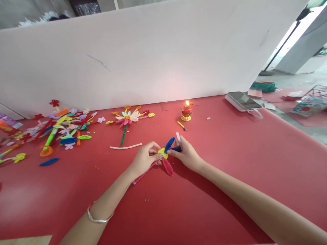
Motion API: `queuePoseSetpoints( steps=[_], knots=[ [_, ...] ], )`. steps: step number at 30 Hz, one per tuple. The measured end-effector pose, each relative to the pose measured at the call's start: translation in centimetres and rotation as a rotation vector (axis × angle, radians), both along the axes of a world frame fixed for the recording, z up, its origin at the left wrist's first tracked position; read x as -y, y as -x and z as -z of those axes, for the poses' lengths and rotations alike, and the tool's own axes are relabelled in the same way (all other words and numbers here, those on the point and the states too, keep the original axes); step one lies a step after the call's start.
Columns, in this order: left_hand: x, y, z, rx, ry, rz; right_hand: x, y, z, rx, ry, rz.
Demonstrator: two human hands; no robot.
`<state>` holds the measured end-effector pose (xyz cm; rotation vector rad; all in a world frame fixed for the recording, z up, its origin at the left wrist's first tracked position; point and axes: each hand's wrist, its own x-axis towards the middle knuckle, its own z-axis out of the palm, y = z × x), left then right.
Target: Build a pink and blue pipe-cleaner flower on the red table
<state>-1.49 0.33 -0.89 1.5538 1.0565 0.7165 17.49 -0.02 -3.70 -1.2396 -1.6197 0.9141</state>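
Note:
Between my hands is a pipe-cleaner flower (168,166) with a yellow centre, a blue petal and a pink petal, and a pink stem running down to the left. My left hand (146,157) pinches it at the yellow centre, fingers closed. My right hand (187,153) pinches a dark blue petal (176,149) at the flower's right side, where fingers hide part of it. A thin white stick-like thing (178,136) pokes up from the right hand's fingers; its kind is unclear. Beyond the left hand lies a white pipe cleaner (125,146).
A lit red candle (187,109) on a gold stand burns ahead, near a small yellow tool (182,126). A finished-looking pipe-cleaner flower (127,118) lies left of it. A pile of colourful pipe-cleaner pieces (68,127) covers the left; a phone on a white device (242,101) sits right.

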Motion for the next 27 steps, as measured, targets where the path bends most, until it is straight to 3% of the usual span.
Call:
queuePoseSetpoints(
  steps=[27],
  knots=[
    [0.21, -0.26, -0.30, 0.026, -0.002, 0.008, 0.03, -0.03, 0.02, -0.042, 0.018, -0.025]
  ],
)
